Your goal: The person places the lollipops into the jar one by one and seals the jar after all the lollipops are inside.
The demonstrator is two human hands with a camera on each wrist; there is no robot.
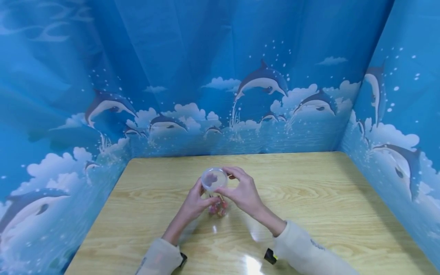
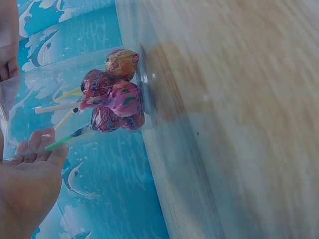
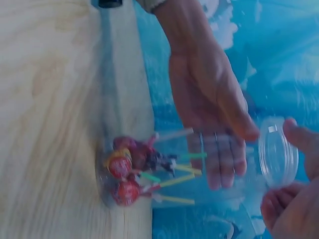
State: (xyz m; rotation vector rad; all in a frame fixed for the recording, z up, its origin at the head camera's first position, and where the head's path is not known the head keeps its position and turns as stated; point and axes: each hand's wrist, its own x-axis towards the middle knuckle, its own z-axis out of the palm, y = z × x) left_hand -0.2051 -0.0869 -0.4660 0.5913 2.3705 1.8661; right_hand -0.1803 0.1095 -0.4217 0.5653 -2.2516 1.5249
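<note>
A tall clear plastic jar [image 3: 227, 191] stands upright on the table, with several wrapped lollipops [image 2: 119, 94] at its bottom, sticks pointing up. My left hand [image 1: 194, 204] grips the jar's side; in the right wrist view its fingers show through the clear wall, with the thumb nearer the camera. At the jar's mouth is a round clear lid [image 3: 278, 152]. My right hand [image 1: 244, 191] pinches the lid's edge between thumb and fingers, also seen close up in the right wrist view. Whether the lid sits loose or fastened, I cannot tell.
The jar rests on a light wood-grain table [image 1: 309, 198]. A blue dolphin-print curtain [image 1: 192, 76] rises along the table's back and both sides. Small black objects [image 1: 270, 256] show beside the sleeve cuffs.
</note>
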